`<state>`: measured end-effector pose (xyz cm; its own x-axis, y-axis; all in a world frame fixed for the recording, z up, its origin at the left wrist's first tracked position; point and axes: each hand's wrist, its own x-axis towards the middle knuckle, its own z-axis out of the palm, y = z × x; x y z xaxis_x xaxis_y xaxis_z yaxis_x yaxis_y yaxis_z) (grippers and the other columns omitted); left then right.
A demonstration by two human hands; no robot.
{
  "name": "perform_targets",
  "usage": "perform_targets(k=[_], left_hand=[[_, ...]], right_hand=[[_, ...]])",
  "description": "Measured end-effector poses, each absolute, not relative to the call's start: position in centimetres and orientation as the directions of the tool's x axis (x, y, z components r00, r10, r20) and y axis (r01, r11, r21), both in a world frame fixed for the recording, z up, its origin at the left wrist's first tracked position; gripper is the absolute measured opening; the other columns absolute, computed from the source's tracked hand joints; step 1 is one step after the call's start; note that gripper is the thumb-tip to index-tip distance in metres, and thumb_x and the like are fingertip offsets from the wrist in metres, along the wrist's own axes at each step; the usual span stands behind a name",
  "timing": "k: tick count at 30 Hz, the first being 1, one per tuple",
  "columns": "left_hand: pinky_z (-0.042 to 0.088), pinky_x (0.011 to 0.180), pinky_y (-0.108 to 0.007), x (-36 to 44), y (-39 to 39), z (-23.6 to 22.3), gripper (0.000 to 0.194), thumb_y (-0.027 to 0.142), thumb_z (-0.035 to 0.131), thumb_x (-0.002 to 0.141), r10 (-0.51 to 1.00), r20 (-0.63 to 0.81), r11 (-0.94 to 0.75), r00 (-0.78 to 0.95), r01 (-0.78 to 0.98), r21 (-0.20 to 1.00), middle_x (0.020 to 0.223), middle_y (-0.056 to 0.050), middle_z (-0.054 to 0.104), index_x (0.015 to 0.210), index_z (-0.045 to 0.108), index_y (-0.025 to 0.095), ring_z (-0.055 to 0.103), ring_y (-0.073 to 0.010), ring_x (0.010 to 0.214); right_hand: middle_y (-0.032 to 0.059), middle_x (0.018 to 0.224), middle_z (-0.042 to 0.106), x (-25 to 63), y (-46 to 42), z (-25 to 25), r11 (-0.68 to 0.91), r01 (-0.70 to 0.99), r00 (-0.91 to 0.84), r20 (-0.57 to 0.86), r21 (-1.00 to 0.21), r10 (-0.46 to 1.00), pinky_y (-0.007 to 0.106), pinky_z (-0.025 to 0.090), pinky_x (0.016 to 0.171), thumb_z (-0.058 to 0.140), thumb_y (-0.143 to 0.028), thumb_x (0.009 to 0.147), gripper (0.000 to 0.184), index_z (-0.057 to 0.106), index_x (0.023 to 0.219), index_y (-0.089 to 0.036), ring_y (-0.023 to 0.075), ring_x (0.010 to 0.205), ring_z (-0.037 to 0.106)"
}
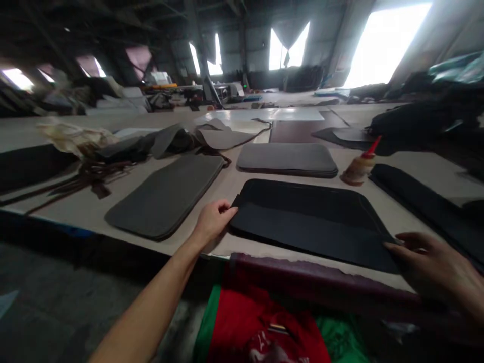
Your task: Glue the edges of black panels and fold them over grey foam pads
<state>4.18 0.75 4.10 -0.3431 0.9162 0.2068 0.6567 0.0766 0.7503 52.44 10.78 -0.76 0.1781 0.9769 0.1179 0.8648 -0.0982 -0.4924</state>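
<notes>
A flat black rounded-corner panel [310, 214] lies on the table in front of me, seemingly stacked on another dark layer. Thumb and fingers of my left hand [215, 220] pinch its left edge. At its right end, my right hand [427, 254] grips the near corner between thumb and forefinger. Just behind it rests a stack of grey rounded panels [285, 157]. Another stack of dark grey panels [168, 194] lies left of my left hand. A glue bottle [358, 167] with a red nozzle stands beyond the black panel's far right corner.
Brown strips [94, 176] and crumpled plastic [75, 138] lie at the left. Loose grey sheets [221, 135] are farther back. Long black pieces [423, 201] occupy the right side. Maroon material [302, 275] hangs along the table's front edge.
</notes>
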Motion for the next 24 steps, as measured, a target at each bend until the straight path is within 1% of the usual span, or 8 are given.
perform_targets(k=[3, 7, 11, 15, 19, 21, 24], left_hand=[[0.034, 0.06, -0.028, 3.8, 0.5, 2.7, 0.029, 0.044, 0.063, 0.08, 0.904, 0.225, 0.119, -0.364, 0.72, 0.684, 0.066, 0.001, 0.059, 0.065, 0.062, 0.019, 0.054, -0.016, 0.064], [0.035, 0.067, -0.03, 3.7, 0.3, 2.4, 0.027, 0.039, 0.064, 0.081, 0.903, 0.249, 0.142, -0.35, 0.79, 0.597, 0.073, -0.001, 0.06, 0.061, 0.062, 0.02, 0.055, -0.018, 0.072], [0.035, 0.067, -0.03, 3.9, 0.3, 2.4, 0.025, 0.035, 0.064, 0.083, 0.908, 0.246, 0.16, -0.34, 0.822, 0.546, 0.074, -0.001, 0.059, 0.062, 0.061, 0.02, 0.055, -0.018, 0.072], [0.036, 0.067, -0.03, 4.0, 0.3, 2.1, 0.022, 0.034, 0.064, 0.083, 0.909, 0.255, 0.162, -0.331, 0.841, 0.517, 0.077, -0.001, 0.06, 0.065, 0.062, 0.02, 0.055, -0.0179, 0.075], [0.037, 0.068, -0.03, 4.0, 0.2, 1.9, 0.021, 0.033, 0.065, 0.082, 0.91, 0.256, 0.166, -0.326, 0.853, 0.495, 0.078, -0.001, 0.06, 0.066, 0.062, 0.021, 0.056, -0.0181, 0.076], [0.037, 0.068, -0.03, 4.0, 0.2, 1.9, 0.021, 0.033, 0.065, 0.082, 0.91, 0.258, 0.169, -0.325, 0.858, 0.486, 0.078, -0.001, 0.06, 0.066, 0.061, 0.021, 0.056, -0.0183, 0.076], [0.038, 0.069, -0.03, 4.1, 0.2, 2.0, 0.02, 0.032, 0.065, 0.082, 0.909, 0.267, 0.165, -0.319, 0.865, 0.473, 0.079, -0.001, 0.06, 0.065, 0.06, 0.021, 0.057, -0.0188, 0.078]], right_hand=[[0.0108, 0.085, 0.072, 52.1, 10.5, -0.3, -0.156, 0.801, 0.216, 0.036, -0.577, 0.976, 0.044, 0.049, 0.063, 0.059, -0.075, 0.05, 0.061, 0.066, 0.086, -0.026, 0.0361, 0.075, 0.068], [0.0121, 0.086, 0.072, 50.9, 9.9, 1.4, -0.218, 0.785, 0.243, -0.035, -0.58, 0.969, 0.047, 0.048, 0.066, 0.059, -0.075, 0.043, 0.062, 0.064, 0.082, -0.028, 0.038, 0.077, 0.067], [0.0147, 0.087, 0.072, 49.4, 9.3, 2.8, -0.265, 0.748, 0.293, -0.055, -0.609, 0.955, 0.049, 0.048, 0.069, 0.056, -0.071, 0.039, 0.056, 0.059, 0.076, -0.03, 0.0393, 0.079, 0.066], [0.0155, 0.088, 0.072, 49.3, 9.1, 3.0, -0.263, 0.748, 0.282, -0.067, -0.609, 0.957, 0.05, 0.047, 0.073, 0.058, -0.069, 0.039, 0.051, 0.059, 0.073, -0.032, 0.0391, 0.081, 0.066], [0.016, 0.084, 0.072, 49.9, 9.3, 2.5, -0.203, 0.757, 0.258, -0.001, -0.621, 0.966, 0.048, 0.045, 0.066, 0.06, -0.067, 0.045, 0.043, 0.06, 0.071, -0.032, 0.0368, 0.072, 0.065], [0.0163, 0.086, 0.072, 50.0, 9.3, 2.5, -0.213, 0.777, 0.258, -0.009, -0.592, 0.966, 0.048, 0.045, 0.065, 0.061, -0.067, 0.045, 0.044, 0.061, 0.072, -0.032, 0.0367, 0.071, 0.064], [0.0161, 0.092, 0.073, 49.7, 9.2, 2.8, -0.232, 0.779, 0.262, -0.035, -0.582, 0.965, 0.048, 0.046, 0.069, 0.059, -0.068, 0.045, 0.047, 0.062, 0.075, -0.031, 0.0369, 0.077, 0.066]])
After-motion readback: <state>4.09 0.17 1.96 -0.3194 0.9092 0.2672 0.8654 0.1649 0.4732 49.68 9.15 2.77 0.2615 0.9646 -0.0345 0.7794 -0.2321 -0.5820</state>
